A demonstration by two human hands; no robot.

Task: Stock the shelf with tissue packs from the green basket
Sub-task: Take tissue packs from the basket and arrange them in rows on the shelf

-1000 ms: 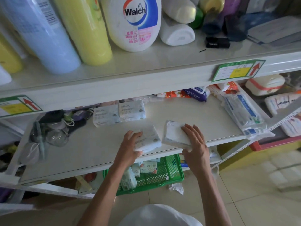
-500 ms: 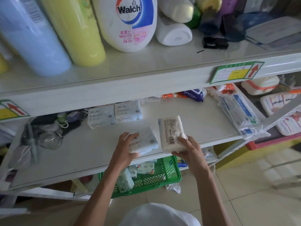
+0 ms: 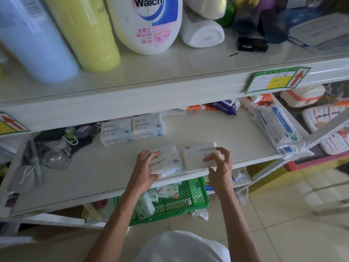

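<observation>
Two pale tissue packs lie side by side near the front edge of the white middle shelf. My left hand grips the left tissue pack from its near left side. My right hand rests its fingertips on the right tissue pack, fingers spread, thumb below the shelf edge. Two more tissue packs stand further back on the shelf. The green basket sits on the floor under the shelf with several tissue packs inside.
Masks and a clear bulb crowd the shelf's left end. Bagged goods lie at its right end, a blue wipes pack at the back. Large bottles, including a Walch bottle, stand on the upper shelf. Tiled floor lies below right.
My right hand had lifted its tissue pack on end half a second ago; now the pack lies flat on the shelf beside the left one. My left hand has stayed on its pack.
</observation>
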